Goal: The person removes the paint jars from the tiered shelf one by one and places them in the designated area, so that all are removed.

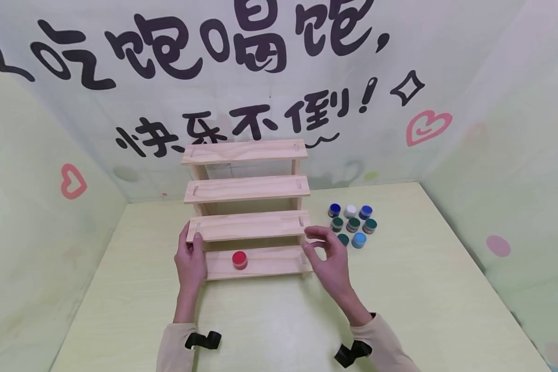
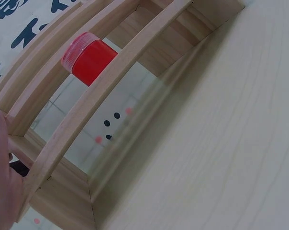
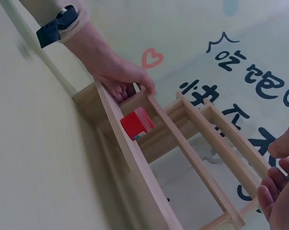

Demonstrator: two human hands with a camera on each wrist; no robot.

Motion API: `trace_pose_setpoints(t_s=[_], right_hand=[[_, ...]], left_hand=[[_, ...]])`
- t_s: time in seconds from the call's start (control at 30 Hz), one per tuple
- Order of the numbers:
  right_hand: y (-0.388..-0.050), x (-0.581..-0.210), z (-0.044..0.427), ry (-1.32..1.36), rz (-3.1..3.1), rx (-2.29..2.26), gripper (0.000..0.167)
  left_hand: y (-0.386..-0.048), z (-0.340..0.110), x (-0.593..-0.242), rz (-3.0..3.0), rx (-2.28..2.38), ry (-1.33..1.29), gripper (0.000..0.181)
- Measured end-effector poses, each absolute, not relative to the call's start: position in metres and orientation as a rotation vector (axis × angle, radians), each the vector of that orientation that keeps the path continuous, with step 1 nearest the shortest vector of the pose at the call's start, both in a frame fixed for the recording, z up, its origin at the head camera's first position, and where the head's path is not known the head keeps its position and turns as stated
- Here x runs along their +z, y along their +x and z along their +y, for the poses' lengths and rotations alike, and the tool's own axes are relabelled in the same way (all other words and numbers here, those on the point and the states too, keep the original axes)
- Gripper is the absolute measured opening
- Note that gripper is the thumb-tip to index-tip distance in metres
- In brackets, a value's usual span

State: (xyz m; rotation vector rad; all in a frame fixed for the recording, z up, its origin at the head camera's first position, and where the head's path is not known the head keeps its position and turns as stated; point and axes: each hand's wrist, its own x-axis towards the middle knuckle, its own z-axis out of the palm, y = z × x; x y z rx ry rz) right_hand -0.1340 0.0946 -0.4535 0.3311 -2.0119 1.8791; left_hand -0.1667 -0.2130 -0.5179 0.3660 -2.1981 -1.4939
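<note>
A stepped wooden rack (image 1: 256, 225) with several plank tiers stands on the table. My left hand (image 1: 190, 261) grips its left end, the thumb over a plank edge; in the right wrist view this hand's curled fingers (image 3: 120, 91) show under that plank. On the lowest tier sits a small red jar (image 1: 239, 260), upright and left of centre; the left wrist view shows the same red jar (image 2: 89, 57) with its clear-looking lid. Beside the rack's right end is my right hand (image 1: 330, 258), thumb and index finger bent and apart with nothing between them. Whether its fingertips touch the wood is unclear.
Several small paint jars (image 1: 353, 225) in blue, green and white stand in rows right of the rack. Behind the pale table (image 1: 256, 320) hangs a printed white backdrop (image 1: 269, 103), with further panels at both sides.
</note>
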Motion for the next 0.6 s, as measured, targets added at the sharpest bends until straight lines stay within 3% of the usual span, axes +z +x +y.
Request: trace_pose_setpoints(t_s=[0.6], right_hand=[[-0.131, -0.460, 0.042, 0.498, -2.237, 1.844, 0.035]], left_hand=[[-0.168, -0.213, -0.520, -2.206, -1.467, 0.371, 0.047]])
